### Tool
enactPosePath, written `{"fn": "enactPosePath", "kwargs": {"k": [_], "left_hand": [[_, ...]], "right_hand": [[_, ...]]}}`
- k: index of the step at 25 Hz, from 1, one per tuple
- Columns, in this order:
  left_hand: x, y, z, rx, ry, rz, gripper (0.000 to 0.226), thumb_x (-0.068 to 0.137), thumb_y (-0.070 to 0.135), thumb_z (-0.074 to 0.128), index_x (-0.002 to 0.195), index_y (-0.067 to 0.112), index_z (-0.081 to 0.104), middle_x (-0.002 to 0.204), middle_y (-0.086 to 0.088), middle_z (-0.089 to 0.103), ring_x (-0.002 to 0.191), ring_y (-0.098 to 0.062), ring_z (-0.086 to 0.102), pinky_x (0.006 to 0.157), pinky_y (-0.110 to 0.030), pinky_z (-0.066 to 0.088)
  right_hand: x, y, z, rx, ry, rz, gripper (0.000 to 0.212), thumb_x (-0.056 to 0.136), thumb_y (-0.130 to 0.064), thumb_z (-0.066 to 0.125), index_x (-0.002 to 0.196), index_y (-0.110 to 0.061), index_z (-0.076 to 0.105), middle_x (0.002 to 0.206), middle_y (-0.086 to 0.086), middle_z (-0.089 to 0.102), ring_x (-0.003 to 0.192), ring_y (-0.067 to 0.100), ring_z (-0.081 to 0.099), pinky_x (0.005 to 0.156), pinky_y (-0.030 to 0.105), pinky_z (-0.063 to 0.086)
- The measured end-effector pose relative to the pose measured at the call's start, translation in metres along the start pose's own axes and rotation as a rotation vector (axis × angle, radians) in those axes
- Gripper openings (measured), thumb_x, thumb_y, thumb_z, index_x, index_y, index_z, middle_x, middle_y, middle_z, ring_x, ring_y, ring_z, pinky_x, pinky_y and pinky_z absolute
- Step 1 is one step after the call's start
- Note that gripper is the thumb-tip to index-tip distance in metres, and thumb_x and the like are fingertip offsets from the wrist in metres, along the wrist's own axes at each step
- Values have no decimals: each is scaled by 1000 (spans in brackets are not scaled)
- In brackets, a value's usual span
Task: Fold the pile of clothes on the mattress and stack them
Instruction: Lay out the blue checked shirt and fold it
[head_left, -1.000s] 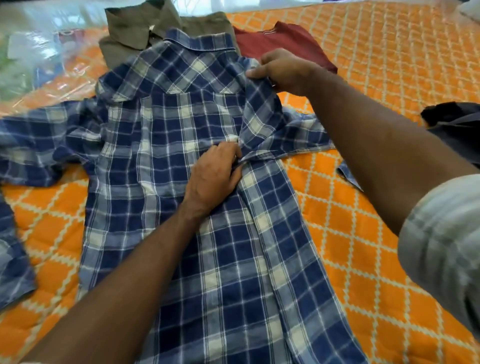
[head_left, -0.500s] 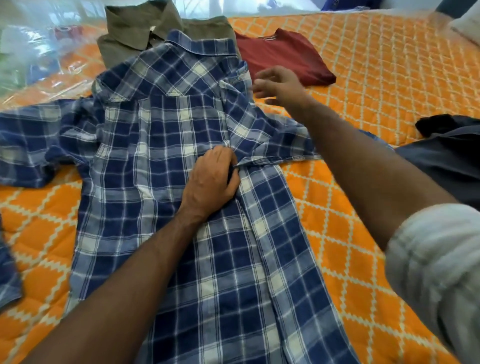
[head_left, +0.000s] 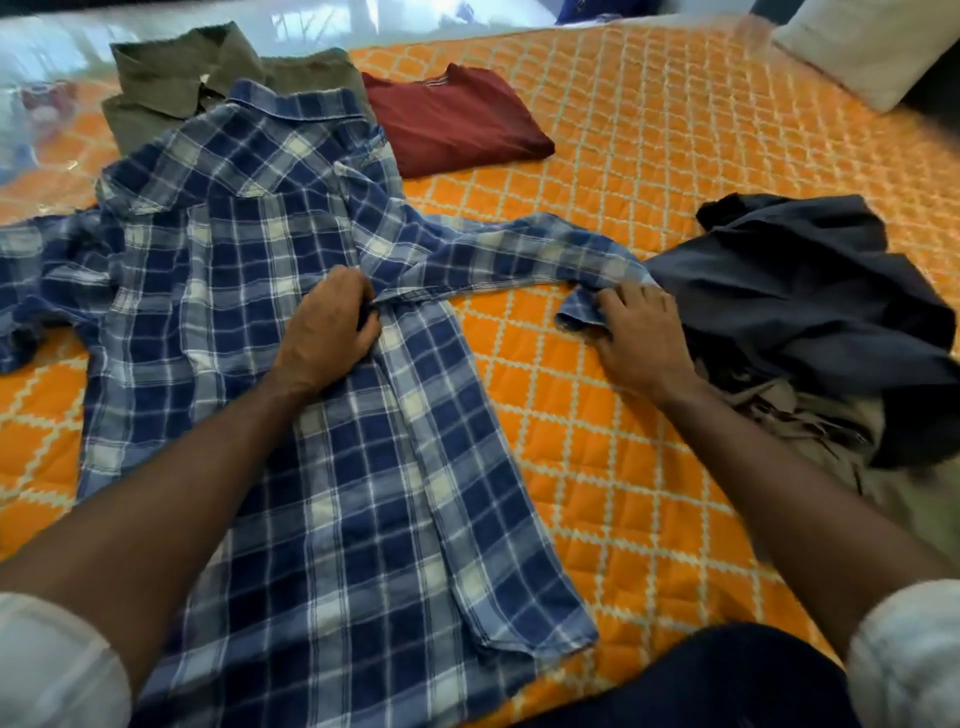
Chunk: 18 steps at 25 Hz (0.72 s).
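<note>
A blue plaid shirt (head_left: 249, 322) lies spread on the orange quilted mattress (head_left: 623, 156), its right sleeve stretched out to the right. My left hand (head_left: 327, 332) grips a fold of the shirt near its middle. My right hand (head_left: 636, 332) rests on the sleeve's cuff (head_left: 579, 306), fingers over the cloth; the grip itself is blurred. Behind the shirt sit a folded olive shirt (head_left: 176, 78) and a folded maroon shirt (head_left: 457, 119). A pile of unfolded dark clothes (head_left: 810, 301) lies at the right.
A white pillow (head_left: 862, 47) sits at the far right corner. Clear plastic wrap (head_left: 47, 104) covers the mattress's far left edge. A beige garment (head_left: 852, 441) lies under the dark pile. Bare quilt stretches between the shirt and the pile.
My right hand left the shirt's shoulder and moved right and toward me to the sleeve's cuff. The sleeve now lies stretched out. My left hand stayed in place.
</note>
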<state>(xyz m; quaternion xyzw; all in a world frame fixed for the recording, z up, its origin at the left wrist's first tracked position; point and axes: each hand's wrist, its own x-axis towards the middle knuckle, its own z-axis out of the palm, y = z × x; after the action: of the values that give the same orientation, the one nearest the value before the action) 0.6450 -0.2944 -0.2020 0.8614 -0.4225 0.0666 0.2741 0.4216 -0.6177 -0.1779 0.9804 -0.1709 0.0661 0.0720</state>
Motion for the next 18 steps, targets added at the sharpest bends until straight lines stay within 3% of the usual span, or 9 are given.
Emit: {"fn": "enactPosePath", "kwargs": {"k": [3, 6, 8, 10, 12, 15, 16, 18], "left_hand": [[14, 6, -8, 52, -103, -138, 18, 93, 20, 65, 94, 11, 50, 91, -9, 55, 77, -25, 53, 66, -42, 47], [28, 8, -17, -5, -124, -313, 16, 92, 21, 65, 89, 12, 53, 85, -7, 60, 75, -26, 57, 67, -41, 49], [31, 7, -21, -84, -92, -419, 12, 92, 17, 64, 91, 8, 56, 85, -10, 63, 78, -28, 59, 71, -41, 49], [26, 7, -22, -120, -63, -478, 9, 92, 14, 63, 93, 6, 58, 88, -12, 64, 80, -28, 60, 72, -39, 49], [20, 9, -24, -166, -25, -546, 8, 93, 10, 62, 98, 4, 60, 91, -11, 63, 83, -26, 59, 73, -36, 46], [12, 18, -32, -256, 22, -673, 12, 93, 5, 62, 105, 6, 59, 98, -9, 60, 91, -22, 56, 81, -35, 48], [11, 21, -35, -302, 26, -710, 14, 93, 5, 64, 104, 9, 57, 100, -9, 60, 92, -21, 57, 85, -37, 52], [8, 25, -37, -385, 32, -795, 17, 94, 12, 68, 103, 10, 53, 103, -12, 63, 92, -25, 63, 84, -42, 57]], "right_hand": [[9, 4, -24, 235, 17, 86, 15, 86, -2, 55, 99, -7, 62, 97, 18, 64, 88, 42, 60, 70, 41, 45], [-14, 18, -75, 920, -13, 268, 27, 92, 8, 44, 100, -5, 66, 87, 6, 68, 78, 28, 69, 62, 31, 52], [-49, 23, -112, 1253, -49, 256, 25, 90, 11, 42, 88, -2, 64, 72, 2, 65, 61, 16, 61, 56, 27, 48], [-90, 26, -131, 1365, -129, 177, 21, 78, 11, 45, 76, -1, 62, 64, 8, 57, 57, 16, 51, 55, 26, 38], [-125, 21, -133, 1460, -383, 93, 24, 71, 10, 51, 78, -5, 69, 71, 6, 66, 63, 16, 61, 57, 27, 47], [-150, 12, -125, 1323, -1013, -262, 31, 84, 4, 60, 114, 0, 68, 116, 14, 71, 108, 34, 67, 91, 42, 53], [-152, 10, -121, 1282, -1120, -299, 34, 89, 0, 63, 123, -3, 66, 124, 12, 68, 117, 34, 63, 97, 42, 50], [-142, 1, -110, 1268, -1026, -164, 28, 95, -5, 64, 123, -10, 66, 123, 5, 69, 117, 26, 64, 102, 39, 52]]}}
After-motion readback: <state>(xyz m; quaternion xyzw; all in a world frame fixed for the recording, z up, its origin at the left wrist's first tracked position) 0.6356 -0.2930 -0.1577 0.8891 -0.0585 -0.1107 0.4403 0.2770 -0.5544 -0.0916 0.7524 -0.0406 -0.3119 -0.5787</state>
